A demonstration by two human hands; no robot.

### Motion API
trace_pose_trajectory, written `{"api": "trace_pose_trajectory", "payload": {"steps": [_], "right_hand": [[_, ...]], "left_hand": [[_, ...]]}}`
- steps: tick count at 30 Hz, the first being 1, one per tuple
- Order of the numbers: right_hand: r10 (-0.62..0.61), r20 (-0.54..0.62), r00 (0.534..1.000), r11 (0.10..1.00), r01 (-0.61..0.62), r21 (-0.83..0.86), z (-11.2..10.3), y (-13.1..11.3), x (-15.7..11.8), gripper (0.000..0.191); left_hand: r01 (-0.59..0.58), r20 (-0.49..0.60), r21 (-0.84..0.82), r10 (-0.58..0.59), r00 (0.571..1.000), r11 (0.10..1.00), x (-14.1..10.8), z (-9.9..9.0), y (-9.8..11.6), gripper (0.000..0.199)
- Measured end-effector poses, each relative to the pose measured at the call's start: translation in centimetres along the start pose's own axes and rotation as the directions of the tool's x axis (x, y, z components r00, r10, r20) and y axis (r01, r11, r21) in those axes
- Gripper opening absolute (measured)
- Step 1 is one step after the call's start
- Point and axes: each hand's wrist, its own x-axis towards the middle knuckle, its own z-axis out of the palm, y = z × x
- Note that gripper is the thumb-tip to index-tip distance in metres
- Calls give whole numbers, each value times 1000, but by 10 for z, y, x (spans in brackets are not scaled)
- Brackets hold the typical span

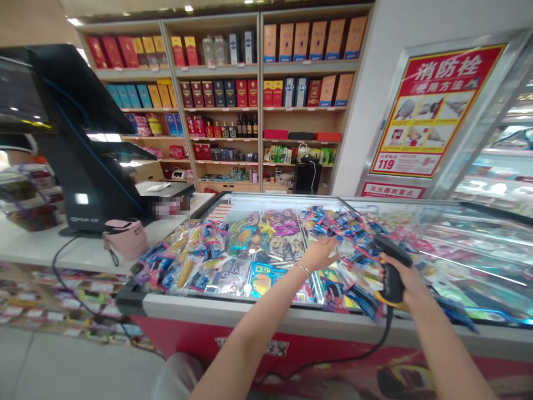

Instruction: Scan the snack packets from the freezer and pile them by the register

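Note:
My right hand (406, 278) is wrapped round the handle of a black corded barcode scanner (392, 269), its head pointing up and left over the freezer's right half. Reaching forward, my left hand (320, 254) has its fingers stretched out and apart, with nothing visibly in them. It is over or against blue and red snack packets (333, 222) heaped on the glass lid; whether it touches them I cannot tell. More packets (183, 255) are piled at the lid's left end. Coloured packages (262, 278) show in the middle, under the glass.
The chest freezer (250, 306) spans the front. The scanner's cable (333, 364) hangs before it. Left stands a counter with a black checkout terminal (95, 183) and a pink pouch (125, 239). Shelves (220, 69) of boxes and a red wall poster (441, 111) are behind.

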Motion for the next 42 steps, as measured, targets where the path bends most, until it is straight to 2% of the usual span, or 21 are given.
{"api": "trace_pose_trajectory", "payload": {"steps": [3,10,15,19,24,30,33,37,42], "right_hand": [[116,-24,993,992,-115,47,-10,6,4,26],[184,-11,983,982,-183,36,-15,16,0,23],[159,41,986,986,-161,42,-11,18,1,27],[167,86,982,984,-171,42,-4,21,4,27],[173,103,980,984,-176,24,5,23,6,23],[155,126,980,983,-166,82,0,24,6,24],[166,125,978,979,-179,100,-2,24,6,25],[139,117,983,975,-156,155,-2,25,5,25],[112,105,988,979,-128,158,-2,25,5,27]], "left_hand": [[11,33,-15,-10,999,1000,3,14,4,48],[-37,110,34,33,993,999,-6,31,1,47],[-57,82,29,54,995,998,-4,36,12,50],[-97,101,12,96,990,995,-2,36,20,42],[-65,63,40,62,996,997,-3,29,20,34],[-151,112,-65,157,981,986,-3,31,22,48],[-149,120,-10,149,982,989,-2,34,22,46],[-145,88,77,138,987,987,-3,37,21,34],[-54,48,54,51,998,997,-4,39,19,33]]}}
